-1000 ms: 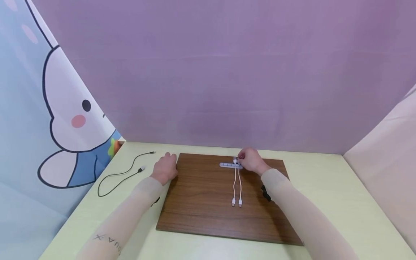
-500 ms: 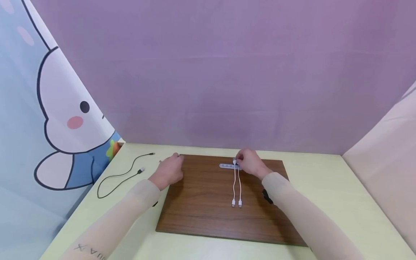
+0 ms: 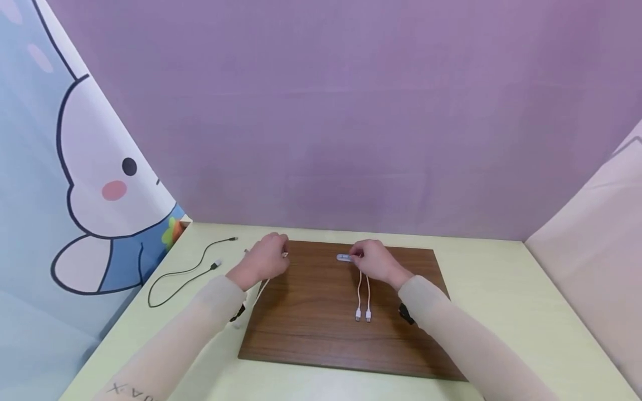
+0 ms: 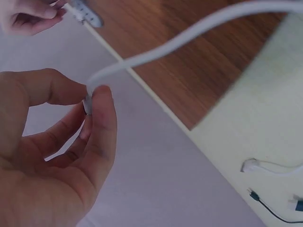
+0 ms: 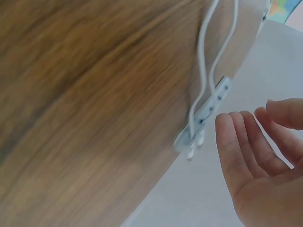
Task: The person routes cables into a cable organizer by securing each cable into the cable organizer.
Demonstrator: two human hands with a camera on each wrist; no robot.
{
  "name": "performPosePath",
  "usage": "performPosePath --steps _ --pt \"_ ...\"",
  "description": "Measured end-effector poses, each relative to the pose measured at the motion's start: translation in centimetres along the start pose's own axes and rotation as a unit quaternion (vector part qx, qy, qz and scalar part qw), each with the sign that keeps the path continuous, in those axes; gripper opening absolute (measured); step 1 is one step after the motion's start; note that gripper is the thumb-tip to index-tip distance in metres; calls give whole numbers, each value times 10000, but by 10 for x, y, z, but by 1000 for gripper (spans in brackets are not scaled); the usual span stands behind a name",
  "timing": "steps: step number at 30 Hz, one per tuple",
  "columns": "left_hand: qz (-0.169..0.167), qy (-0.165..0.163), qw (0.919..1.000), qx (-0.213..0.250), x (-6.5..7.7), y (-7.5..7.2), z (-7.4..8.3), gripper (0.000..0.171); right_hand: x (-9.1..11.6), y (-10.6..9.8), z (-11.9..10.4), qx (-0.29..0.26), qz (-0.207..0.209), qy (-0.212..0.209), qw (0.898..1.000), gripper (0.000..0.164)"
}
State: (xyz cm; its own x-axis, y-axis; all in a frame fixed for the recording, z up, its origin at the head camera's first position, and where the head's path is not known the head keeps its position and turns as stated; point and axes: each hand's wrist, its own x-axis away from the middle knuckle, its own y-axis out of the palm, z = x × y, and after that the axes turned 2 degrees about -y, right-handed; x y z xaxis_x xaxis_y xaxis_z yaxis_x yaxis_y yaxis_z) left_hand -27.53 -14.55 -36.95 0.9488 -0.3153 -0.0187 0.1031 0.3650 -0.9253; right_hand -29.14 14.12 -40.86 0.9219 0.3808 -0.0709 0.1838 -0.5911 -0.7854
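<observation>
My left hand pinches a white cable near one end between thumb and fingers, above the far left corner of the brown wooden board. The rest of this cable trails down over the board's left edge. At the board's far edge sits a pale slotted cable holder. Two white USB cables run from it toward me, their near plugs lying on the board. My right hand is beside the holder, hiding part of it in the head view; its fingers are loosely bent and hold nothing.
A black USB cable lies in a loop on the pale yellow table, left of the board. Another white plug rests on the table near it. A purple cloth backdrop rises behind the table.
My left hand has moved right from beside the board's left edge to over its corner, lifting the white cable. My right hand has shifted slightly left and nearer along the holder.
</observation>
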Motion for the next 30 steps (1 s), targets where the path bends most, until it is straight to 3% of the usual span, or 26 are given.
performPosePath --steps 11,16,23,30 --pt "325 207 9957 845 -4 -4 16 19 6 8 -22 -418 -214 -215 9987 18" --pt "539 417 9913 1127 -7 -4 22 19 8 14 -29 -982 -527 -98 9937 19" --pt "503 438 9835 1684 -10 0 31 17 15 23 -38 -1929 -946 -7 9766 24" --pt "531 364 9698 2352 -13 7 36 19 22 34 -48 -2920 -1236 152 9483 27"
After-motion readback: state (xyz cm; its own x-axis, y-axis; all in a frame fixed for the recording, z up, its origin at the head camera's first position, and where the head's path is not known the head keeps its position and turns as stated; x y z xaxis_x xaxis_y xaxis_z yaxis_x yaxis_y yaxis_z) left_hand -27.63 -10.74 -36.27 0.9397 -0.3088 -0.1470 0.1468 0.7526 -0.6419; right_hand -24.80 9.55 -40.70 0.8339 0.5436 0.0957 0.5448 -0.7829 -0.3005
